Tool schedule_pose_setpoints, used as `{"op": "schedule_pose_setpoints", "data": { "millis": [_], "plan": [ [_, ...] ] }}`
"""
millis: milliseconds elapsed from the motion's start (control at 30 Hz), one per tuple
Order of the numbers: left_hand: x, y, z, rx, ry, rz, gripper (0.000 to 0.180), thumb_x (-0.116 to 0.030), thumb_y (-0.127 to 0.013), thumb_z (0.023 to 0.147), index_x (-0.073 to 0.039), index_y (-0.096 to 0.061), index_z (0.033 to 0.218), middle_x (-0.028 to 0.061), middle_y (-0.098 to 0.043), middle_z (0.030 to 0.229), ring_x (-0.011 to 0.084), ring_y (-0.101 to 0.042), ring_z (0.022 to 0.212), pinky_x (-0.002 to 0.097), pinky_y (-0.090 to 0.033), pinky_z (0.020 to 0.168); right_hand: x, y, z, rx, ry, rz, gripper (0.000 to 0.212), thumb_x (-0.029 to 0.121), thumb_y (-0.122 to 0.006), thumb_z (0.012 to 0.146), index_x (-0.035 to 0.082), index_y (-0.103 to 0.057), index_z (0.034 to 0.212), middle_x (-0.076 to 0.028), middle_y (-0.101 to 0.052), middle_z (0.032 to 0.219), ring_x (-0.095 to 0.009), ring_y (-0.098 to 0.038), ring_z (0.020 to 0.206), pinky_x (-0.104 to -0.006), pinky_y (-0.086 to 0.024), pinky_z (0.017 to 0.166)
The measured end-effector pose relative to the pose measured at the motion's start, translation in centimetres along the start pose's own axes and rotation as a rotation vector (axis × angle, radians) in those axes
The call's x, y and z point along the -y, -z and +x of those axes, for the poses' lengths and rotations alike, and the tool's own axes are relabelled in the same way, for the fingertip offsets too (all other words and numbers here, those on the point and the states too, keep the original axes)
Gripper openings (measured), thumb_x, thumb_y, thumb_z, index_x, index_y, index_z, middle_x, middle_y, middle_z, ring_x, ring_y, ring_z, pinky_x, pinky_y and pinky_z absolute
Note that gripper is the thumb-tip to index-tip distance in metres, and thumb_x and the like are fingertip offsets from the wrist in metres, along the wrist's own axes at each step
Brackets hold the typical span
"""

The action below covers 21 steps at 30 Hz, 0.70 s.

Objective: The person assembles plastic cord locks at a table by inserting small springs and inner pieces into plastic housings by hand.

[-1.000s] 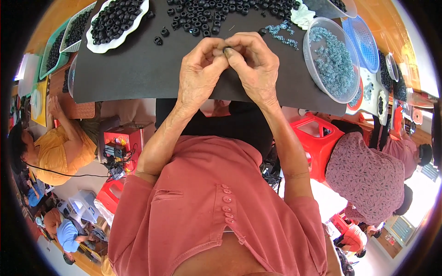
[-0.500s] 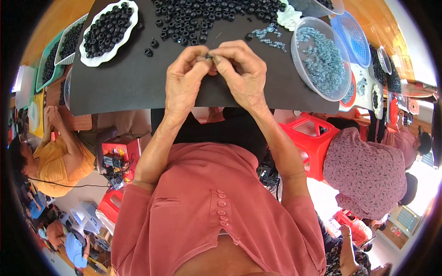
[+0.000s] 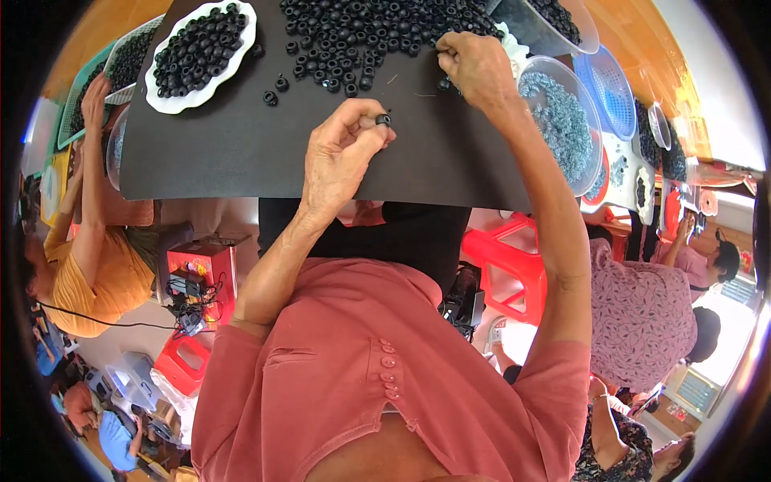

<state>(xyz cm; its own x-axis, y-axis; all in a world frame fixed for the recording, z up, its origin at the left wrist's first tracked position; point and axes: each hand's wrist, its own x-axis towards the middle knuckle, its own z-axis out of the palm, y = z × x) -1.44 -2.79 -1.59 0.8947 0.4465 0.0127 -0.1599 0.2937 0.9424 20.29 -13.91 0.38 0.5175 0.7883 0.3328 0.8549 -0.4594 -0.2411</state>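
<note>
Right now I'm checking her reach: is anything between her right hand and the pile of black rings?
Nothing visible. The right hand already rests at the edge of the pile of black rings on the black mat; the left hand pinches one ring.

One white tray (image 3: pixel 201 88), perhaps three clear bowls (image 3: pixel 590 161), countless black rings (image 3: pixel 361 32).

A mat (image 3: pixel 241 153) spans the upper middle of the frame. At its top centre lies a heap of rings (image 3: pixel 361 32); a plate (image 3: pixel 165 96) of rings sits on its upper left corner, with a few loose rings (image 3: pixel 273 90) between plate and heap. The left hand (image 3: pixel 341 161) is at the mat's centre, pinching one ring (image 3: pixel 383 120). The right hand (image 3: pixel 474 68) rests at the heap's right edge. A bowl (image 3: pixel 590 173) sits right of the mat, a basket (image 3: pixel 618 80) beyond it.
</note>
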Motion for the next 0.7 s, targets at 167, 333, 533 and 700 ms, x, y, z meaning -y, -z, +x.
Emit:
{"op": "schedule_pose_setpoints", "data": {
  "millis": [167,333,533,700],
  "plan": [
    [0.0,0.2,0.3,0.009,0.014,0.007,0.013,0.001,-0.056,0.087,0.000,-0.061,0.099,-0.0007,-0.056,0.080,0.0080,-0.059,0.081,0.0227,-0.050,0.075,1.1,0.4,0.8,-0.010,0.013,-0.037,0.015,0.008,-0.063,0.079,0.003,-0.068,0.092,-0.012,-0.069,0.082,-0.024,-0.067,0.072,-0.0312,-0.052,0.067],
    [0.1,0.3,0.2,-0.005,0.024,-0.039,0.013,0.001,-0.056,0.087,0.001,-0.060,0.100,0.0000,-0.056,0.079,0.0090,-0.060,0.081,0.0232,-0.051,0.074,6.4,1.2,-3.0,-0.043,-0.241,0.842,0.016,0.004,-0.064,0.078,0.001,-0.069,0.093,-0.008,-0.070,0.082,-0.015,-0.069,0.076,-0.0249,-0.052,0.068],
    [0.0,0.3,0.4,0.003,0.004,0.001,0.015,0.001,-0.056,0.087,0.002,-0.060,0.101,0.0021,-0.058,0.079,0.0108,-0.062,0.080,0.0245,-0.052,0.074,8.9,-1.0,-5.9,-0.107,-0.458,0.991,0.015,0.002,-0.062,0.081,-0.001,-0.065,0.095,-0.007,-0.069,0.080,-0.010,-0.066,0.073,-0.0220,-0.051,0.067],
    [0.0,0.2,0.4,-0.010,0.002,0.032,0.016,0.001,-0.055,0.087,0.002,-0.060,0.102,0.0035,-0.060,0.081,0.0116,-0.062,0.080,0.0253,-0.052,0.075,9.8,0.1,-5.5,-0.083,-0.411,1.197,0.017,0.001,-0.060,0.083,-0.001,-0.068,0.098,-0.004,-0.067,0.079,-0.008,-0.062,0.070,-0.0212,-0.050,0.067]
  ]
}}
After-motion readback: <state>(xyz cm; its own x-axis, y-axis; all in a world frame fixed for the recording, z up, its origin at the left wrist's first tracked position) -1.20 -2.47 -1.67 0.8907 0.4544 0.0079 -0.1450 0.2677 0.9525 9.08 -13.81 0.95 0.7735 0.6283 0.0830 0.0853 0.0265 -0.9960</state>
